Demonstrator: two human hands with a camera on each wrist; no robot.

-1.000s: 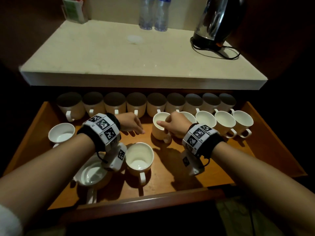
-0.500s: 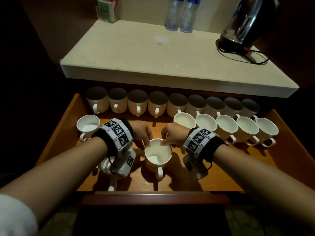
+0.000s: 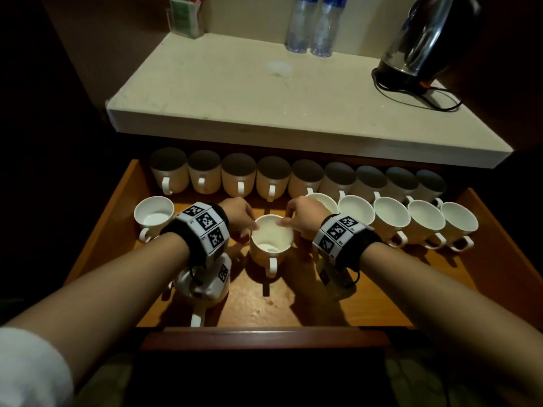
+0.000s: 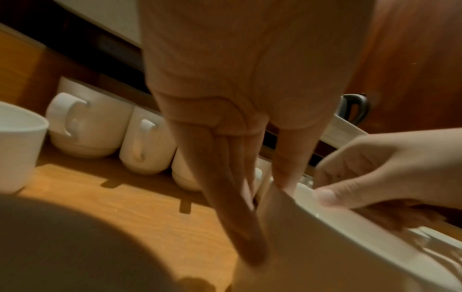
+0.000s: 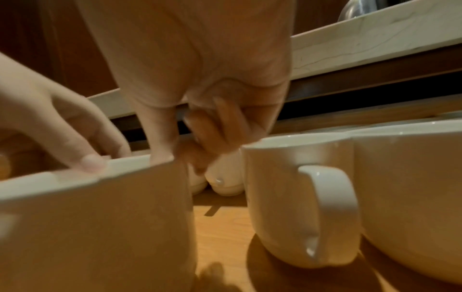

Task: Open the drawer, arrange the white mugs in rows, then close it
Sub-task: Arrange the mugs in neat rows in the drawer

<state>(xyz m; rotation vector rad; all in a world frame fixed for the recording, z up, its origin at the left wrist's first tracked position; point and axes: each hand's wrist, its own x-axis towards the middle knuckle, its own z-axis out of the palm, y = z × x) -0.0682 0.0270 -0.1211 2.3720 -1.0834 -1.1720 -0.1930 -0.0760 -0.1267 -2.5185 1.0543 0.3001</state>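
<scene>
The wooden drawer (image 3: 296, 306) stands pulled out under the counter. A white mug (image 3: 271, 243) sits upright in its middle, handle toward me. My left hand (image 3: 244, 223) pinches the mug's left rim, thumb inside; my right hand (image 3: 289, 221) pinches the right rim. The left wrist view shows the left hand (image 4: 270, 207) on the mug (image 4: 337, 247). The right wrist view shows the right hand (image 5: 175, 156) on the mug (image 5: 100, 227). A back row of mugs (image 3: 239, 176) lines the rear. A second row (image 3: 390, 218) fills the right half.
One mug (image 3: 154, 215) stands alone at the drawer's left. Another mug (image 3: 202, 292) lies partly hidden under my left wrist near the front. On the counter (image 3: 235, 92) stand a kettle (image 3: 426, 39) with its cord and two water bottles (image 3: 311, 24).
My right hand left the mug at the second row's left end. Both hands came onto the middle mug's rim, and that mug shifted a little toward the back.
</scene>
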